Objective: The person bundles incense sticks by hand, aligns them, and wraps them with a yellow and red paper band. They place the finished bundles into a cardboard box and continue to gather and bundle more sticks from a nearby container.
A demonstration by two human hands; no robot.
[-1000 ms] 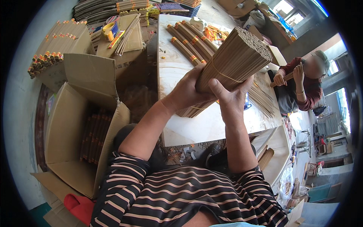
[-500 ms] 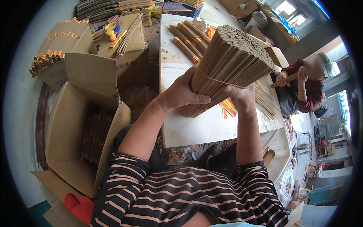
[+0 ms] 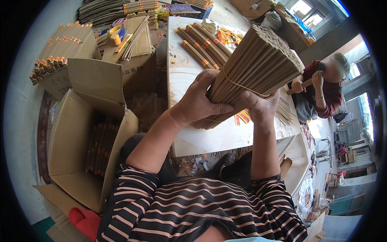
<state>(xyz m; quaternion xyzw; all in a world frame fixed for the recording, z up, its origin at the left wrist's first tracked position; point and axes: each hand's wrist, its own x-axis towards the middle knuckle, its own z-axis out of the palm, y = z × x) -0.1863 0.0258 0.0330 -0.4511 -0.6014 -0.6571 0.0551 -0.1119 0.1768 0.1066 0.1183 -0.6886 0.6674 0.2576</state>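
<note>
Big bundle of thin brown sticks (image 3: 258, 68) held up over the white table (image 3: 189, 80), long axis running near-left to far-right, w/ left hand (image 3: 199, 101) clamped on its near-left end & right hand (image 3: 262, 107) gripping from under, both equally close.

Bright, even daylight comes from the windows (image 3: 300, 6) at upper right. Shadows are soft. Focus is sharp in the middle; straight edges bend toward the dark round rim.
</note>
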